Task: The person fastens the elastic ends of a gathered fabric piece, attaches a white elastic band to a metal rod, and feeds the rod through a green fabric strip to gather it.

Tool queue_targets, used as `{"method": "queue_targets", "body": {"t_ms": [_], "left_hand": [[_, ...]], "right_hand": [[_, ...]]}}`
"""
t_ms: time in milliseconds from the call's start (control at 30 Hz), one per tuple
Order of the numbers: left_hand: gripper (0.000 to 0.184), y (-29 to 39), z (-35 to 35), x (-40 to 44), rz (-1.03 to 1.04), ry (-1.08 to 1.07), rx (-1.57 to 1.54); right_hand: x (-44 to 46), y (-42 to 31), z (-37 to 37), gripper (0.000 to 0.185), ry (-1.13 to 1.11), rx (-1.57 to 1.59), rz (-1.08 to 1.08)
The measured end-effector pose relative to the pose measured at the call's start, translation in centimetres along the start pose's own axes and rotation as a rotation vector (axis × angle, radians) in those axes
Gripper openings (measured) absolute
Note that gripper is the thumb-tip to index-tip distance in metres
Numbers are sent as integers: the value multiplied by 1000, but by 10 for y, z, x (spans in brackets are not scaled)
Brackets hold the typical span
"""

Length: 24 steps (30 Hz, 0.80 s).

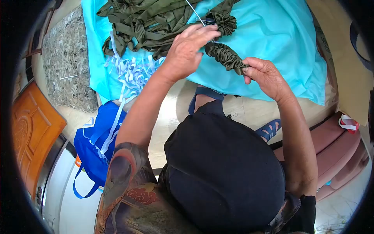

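A dark green gathered fabric tube stretches between my two hands, bunched into tight ruffles. My right hand pinches its lower right end between thumb and fingers. Over its upper left end, my left hand has its fingers stretched out and its thumb apart, by a thin metal rod. The rod slants down from the top edge and passes under those fingers. Just beyond my left fingertips lies another ruffled dark green piece. A pile of flat dark green strips spreads to the left.
Turquoise cloth lies under the work. White elastic strips tangle at left and trail into a blue bag. A patterned cushion stands farther left. Pink upholstery is at right, and a blue sandal shows below.
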State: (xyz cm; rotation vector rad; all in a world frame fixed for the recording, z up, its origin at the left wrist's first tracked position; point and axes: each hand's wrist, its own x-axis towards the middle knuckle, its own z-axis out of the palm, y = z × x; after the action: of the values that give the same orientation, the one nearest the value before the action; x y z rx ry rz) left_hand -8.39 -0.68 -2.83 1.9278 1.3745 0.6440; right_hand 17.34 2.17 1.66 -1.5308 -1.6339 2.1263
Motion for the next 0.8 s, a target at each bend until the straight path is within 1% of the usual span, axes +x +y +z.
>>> {"method": "queue_targets", "body": {"t_ms": [33, 167, 200, 300, 333, 367, 400, 433, 467, 500, 567, 600, 700, 733, 800], "left_hand": [[67, -3, 2, 7, 36, -40, 82], [52, -18, 23, 28, 226, -181, 121], [36, -11, 18, 33, 171, -231, 79], [28, 7, -4, 40, 42, -248, -304], [21, 10, -6, 42, -81, -286, -523], [20, 18, -12, 44, -113, -289, -519], [19, 30, -18, 47, -147, -292, -513], [18, 37, -23, 50, -181, -294, -507], [21, 39, -24, 52, -143, -284, -456], [24, 42, -26, 54, -172, -285, -526], [29, 51, -29, 58, -227, -299, -667], [36, 54, -27, 57, -184, -253, -750], [40, 68, -37, 64, 69, -199, -276], [40, 69, -37, 66, 114, -178, -183], [39, 73, -43, 73, 152, -232, -77]], "right_hand": [[0, 1, -3, 19, -3, -2, -23], [-5, 0, -14, 19, 13, -20, -70], [-7, 1, -19, 18, 36, -8, -43], [-12, 0, -32, 20, 109, 34, 23], [-14, -3, -32, 22, 131, 55, 31], [-16, -7, -32, 26, 150, 76, 38], [-19, -17, -31, 36, 106, 121, 10], [-18, -25, -27, 35, 117, 109, -16], [-17, -33, -20, 35, 130, 98, -42], [-16, -40, -15, 34, 148, 89, -67], [-13, -53, -11, 31, 197, -103, -116], [-12, -56, -10, 29, 221, -197, -140], [-9, -57, -10, 27, 214, -236, -277], [-10, -61, -11, 28, 175, -185, -230], [-14, -75, -20, 30, 98, -90, -129]]}}
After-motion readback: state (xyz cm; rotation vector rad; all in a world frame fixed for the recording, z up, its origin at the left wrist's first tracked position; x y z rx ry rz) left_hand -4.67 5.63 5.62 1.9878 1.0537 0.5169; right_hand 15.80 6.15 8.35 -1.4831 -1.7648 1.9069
